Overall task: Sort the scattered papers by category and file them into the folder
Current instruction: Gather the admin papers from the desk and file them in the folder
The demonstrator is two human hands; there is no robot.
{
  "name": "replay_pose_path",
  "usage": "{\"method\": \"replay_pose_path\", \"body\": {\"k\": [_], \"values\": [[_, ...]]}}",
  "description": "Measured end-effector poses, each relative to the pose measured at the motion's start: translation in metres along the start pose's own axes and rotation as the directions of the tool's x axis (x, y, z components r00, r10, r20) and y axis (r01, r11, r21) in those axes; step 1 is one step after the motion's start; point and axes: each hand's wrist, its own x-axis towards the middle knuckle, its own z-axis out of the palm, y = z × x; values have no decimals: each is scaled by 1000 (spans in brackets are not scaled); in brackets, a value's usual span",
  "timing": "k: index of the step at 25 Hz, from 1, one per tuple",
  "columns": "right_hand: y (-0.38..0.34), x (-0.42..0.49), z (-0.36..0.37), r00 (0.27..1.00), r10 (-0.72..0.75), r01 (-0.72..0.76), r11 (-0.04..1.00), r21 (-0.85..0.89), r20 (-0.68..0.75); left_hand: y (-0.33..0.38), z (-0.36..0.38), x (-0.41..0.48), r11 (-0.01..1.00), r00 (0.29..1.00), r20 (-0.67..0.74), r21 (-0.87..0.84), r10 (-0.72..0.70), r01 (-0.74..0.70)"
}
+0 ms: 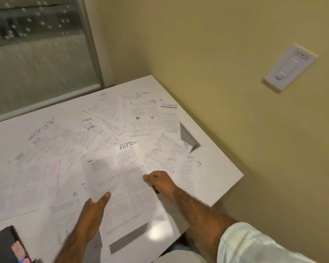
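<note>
White table (pixel 222 168) sits jammed into the corner of a yellowish-walled room, with a window (pixel 36 54) along its far-left edge and a wall switch (pixel 290 67) up on the right wall. Scattered papers (pixel 68 160) cover most of the top, each hand-labelled. An HR sheet (pixel 146 116) and a FINANCE sheet (pixel 170 118) overlap near the far right corner. Another HR page (pixel 171 149) has its corner poking over the cable cutout (pixel 188 135) by the right edge.

Held up over the near edge is the ADMIN sheet (pixel 129 168), which blocks the pages under it. The right hand (pixel 160 184) pinches its right edge, fingers curled tight. The left hand (pixel 95 207) grips a second sheet (pixel 101 173) from below, thumb pressed on top. That one's pretty blurred, so I can't really tell its label. It overlaps the ADMIN sheet's left side.

The black folder (pixel 2 243) lies at the near left corner, coloured tabs (pixel 20 253) sticking out, well apart from both hands.
</note>
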Motion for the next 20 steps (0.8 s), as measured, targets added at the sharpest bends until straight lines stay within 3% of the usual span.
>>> {"method": "replay_pose_path", "body": {"k": [4, 8, 14, 20], "values": [[20, 48, -83, 952, 62, -83, 995, -57, -300, 17, 22, 7, 1000, 998, -66, 11, -22, 23], [29, 85, -161, 892, 6, -174, 927, -331, -451, 20, 46, 12, 999, 992, -124, 35, -18, 23], [26, 122, -201, 889, -194, -193, 664, -722, -416, 21, 100, 11, 998, 988, -143, 17, -63, 66], [27, 136, -208, 930, -232, -94, 602, -793, -286, 32, 124, 20, 996, 988, -130, -1, -87, 88]]}}
